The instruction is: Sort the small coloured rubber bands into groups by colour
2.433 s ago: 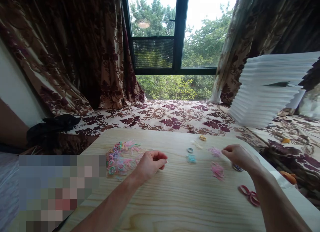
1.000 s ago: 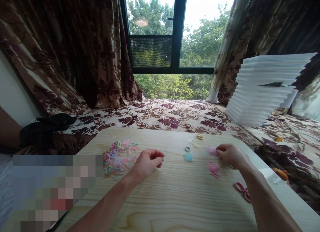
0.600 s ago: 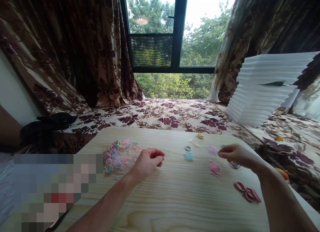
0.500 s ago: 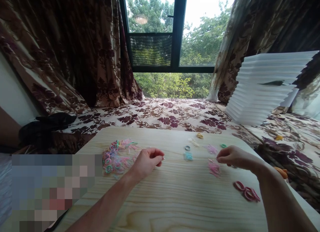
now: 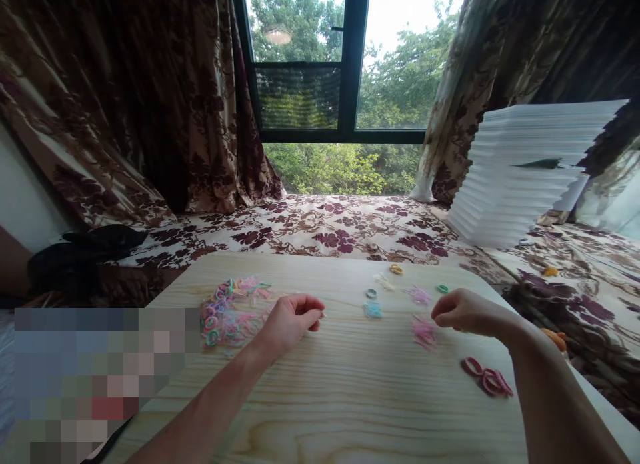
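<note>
My left hand (image 5: 296,323) is pinched above the table, just right of a mixed heap of coloured elastic bands (image 5: 217,314). A tiny pale bit shows at its fingertips, too small to name. My right hand (image 5: 457,311) hangs palm down with thumb and fingers pressed together; whether it holds anything is hidden. Beside its fingertips lies a small pile of pink elastic bands (image 5: 424,333). Lilac bands (image 5: 417,295) and a green hair tie (image 5: 443,289) lie behind it. Nearer my right forearm are several dark pink hair ties (image 5: 493,382).
Light blue bands (image 5: 373,309), a grey-blue hair tie (image 5: 371,293), cream bands (image 5: 384,282) and a yellow hair tie (image 5: 396,269) lie mid-table. The wooden tabletop (image 5: 300,411) borders a flower-patterned cloth (image 5: 320,227). A tall white paper stack (image 5: 530,177) stands back right.
The whole view has shifted slightly, so table and objects sit a little further left. Both hands keep nearly the same pose and place over the table.
</note>
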{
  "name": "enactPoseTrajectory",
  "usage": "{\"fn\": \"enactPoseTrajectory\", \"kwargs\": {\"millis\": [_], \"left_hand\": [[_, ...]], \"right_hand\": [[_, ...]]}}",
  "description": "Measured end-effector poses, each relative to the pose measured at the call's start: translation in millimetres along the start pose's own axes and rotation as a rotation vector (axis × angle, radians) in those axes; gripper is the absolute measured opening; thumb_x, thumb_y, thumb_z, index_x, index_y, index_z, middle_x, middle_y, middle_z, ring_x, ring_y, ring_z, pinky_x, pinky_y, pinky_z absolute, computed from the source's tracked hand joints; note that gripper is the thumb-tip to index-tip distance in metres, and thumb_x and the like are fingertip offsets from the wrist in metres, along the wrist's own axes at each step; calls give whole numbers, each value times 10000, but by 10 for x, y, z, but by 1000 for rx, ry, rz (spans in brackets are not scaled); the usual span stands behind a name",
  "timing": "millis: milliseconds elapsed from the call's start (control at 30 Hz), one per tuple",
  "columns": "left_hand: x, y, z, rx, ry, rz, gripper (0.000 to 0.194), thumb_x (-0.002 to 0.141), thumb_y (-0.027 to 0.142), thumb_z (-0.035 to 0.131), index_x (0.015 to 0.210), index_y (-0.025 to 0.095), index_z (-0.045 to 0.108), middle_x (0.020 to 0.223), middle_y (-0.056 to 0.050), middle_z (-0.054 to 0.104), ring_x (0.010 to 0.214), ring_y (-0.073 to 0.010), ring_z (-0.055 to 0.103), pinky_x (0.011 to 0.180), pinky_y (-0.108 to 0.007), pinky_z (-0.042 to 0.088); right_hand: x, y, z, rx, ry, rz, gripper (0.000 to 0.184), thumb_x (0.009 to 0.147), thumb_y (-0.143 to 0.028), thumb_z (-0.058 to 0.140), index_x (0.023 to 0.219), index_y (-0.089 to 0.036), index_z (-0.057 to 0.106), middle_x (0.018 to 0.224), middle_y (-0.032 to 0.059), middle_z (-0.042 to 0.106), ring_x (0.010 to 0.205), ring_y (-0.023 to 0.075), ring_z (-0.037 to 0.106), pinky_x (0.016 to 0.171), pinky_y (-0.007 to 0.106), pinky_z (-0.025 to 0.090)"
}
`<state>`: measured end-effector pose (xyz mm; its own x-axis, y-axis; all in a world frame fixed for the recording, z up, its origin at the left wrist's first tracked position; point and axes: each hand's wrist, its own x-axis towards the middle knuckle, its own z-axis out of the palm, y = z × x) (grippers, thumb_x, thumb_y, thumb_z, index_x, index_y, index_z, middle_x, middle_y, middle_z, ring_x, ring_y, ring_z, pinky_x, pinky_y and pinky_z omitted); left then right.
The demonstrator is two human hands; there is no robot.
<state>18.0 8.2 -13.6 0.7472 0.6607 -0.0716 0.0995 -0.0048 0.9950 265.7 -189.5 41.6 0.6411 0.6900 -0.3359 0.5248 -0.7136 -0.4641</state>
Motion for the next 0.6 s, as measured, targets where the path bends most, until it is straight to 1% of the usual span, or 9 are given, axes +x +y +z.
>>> {"fn": "enactPoseTrajectory", "kwargs": {"millis": [167,333,467,600], "left_hand": [[2,1,0,-12,-6,-12,141,633,231,652,717,118,643,608,-3,606,522,-79,536,554,-207,451],[2,2,-2,-18,-5,-6,138,644,223,641,731,116,643,622,-4,606,530,-80,540,562,-211,456],[1,3,-3,-6,-15,-12,135,651,216,630,738,113,641,623,-3,603,534,-79,542,567,-211,457],[3,4,-4,-2,-20,-7,139,655,225,628,742,116,639,631,-1,606,539,-81,546,575,-215,461]], "right_hand": [[2,11,8,10,-24,-11,169,532,-221,565,590,-158,710,504,6,576,495,106,482,464,208,362],[-8,-25,19,-3,-85,2,148,539,-253,577,564,-153,684,465,-10,518,482,97,450,452,208,326],[-3,-24,20,-10,-116,-36,129,531,-264,598,582,-171,669,533,-9,558,523,105,473,477,207,349],[-1,-47,40,-46,-97,-82,127,514,-241,612,610,-176,664,595,-3,604,566,117,499,493,207,357]]}}
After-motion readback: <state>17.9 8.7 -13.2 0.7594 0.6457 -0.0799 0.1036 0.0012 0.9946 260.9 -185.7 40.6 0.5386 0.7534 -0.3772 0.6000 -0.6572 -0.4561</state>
